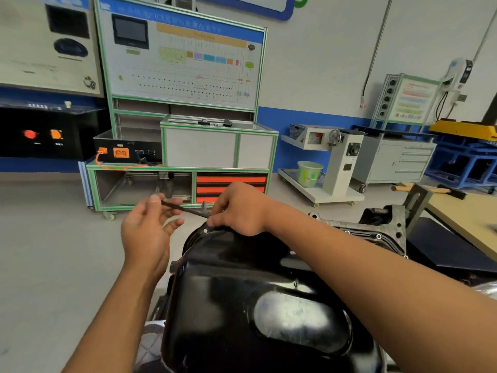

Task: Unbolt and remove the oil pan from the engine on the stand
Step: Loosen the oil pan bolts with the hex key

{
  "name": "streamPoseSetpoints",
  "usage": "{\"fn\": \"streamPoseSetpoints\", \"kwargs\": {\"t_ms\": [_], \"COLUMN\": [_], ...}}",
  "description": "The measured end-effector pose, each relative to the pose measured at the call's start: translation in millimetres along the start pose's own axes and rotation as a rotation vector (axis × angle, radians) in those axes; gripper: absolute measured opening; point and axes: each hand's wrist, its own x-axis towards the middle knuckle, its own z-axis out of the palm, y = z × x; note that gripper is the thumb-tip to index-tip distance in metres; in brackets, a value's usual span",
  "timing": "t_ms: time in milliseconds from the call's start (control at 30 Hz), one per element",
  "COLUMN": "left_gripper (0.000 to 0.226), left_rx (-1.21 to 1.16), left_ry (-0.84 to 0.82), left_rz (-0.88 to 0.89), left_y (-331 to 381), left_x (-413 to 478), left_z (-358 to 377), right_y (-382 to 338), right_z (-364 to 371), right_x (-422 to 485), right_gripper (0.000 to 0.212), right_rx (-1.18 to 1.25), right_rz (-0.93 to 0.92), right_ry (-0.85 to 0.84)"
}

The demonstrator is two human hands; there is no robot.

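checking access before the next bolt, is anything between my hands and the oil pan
Nothing visible. The right hand rests on the far rim of the oil pan; the left hand hovers just left of it. Both hold a thin dark tool above that rim.

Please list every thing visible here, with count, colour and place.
glossy metal oil pan: one, black, centre foreground.
cast metal engine block: one, grey, right of pan.
thin metal tool: one, dark, between both hands above pan's far rim.
plastic bucket: one, green, on white stand behind.
framed training board: one, white and green, at back.
left hand: one, at tool's left end, grip unclear.
right hand: one, gripping tool's right end.
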Motion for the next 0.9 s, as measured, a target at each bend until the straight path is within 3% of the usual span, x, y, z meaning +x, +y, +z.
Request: {"fn": "streamPoseSetpoints", "kwargs": {"t_ms": [167, 367, 433, 600, 733, 900], "left_gripper": [0.020, 0.019, 0.019, 0.026, 0.031, 0.050], "left_rx": [0.342, 0.799, 0.858, 1.061, 0.927, 0.878], "left_ry": [-0.108, -0.494, -0.580, -0.655, -0.587, -0.590], "left_rz": [-0.086, -0.058, -0.022, 0.099, 0.050, 0.142], "left_y": [-9, 7, 15, 23, 16, 29], "left_x": [-27, -39, -37, -28, -34, -36], "left_z": [-60, -64, -53, -43, -43, -11], "right_y": [-9, -26, -27, -16, 12, 25], "right_z": [-5, -7, -5, -4, -11, -11], "right_x": [2, -8, -17, -57, -93, -117], "right_gripper": [0.017, 0.032, 0.034, 0.022, 0.014, 0.018], "right_rx": [-0.088, -0.377, -0.388, -0.113, 0.058, 0.068], "right_rz": [-0.010, -0.064, -0.073, -0.125, -0.133, -0.101], "right_ry": [-0.156, -0.244, -0.187, 0.145, 0.350, 0.401]}}
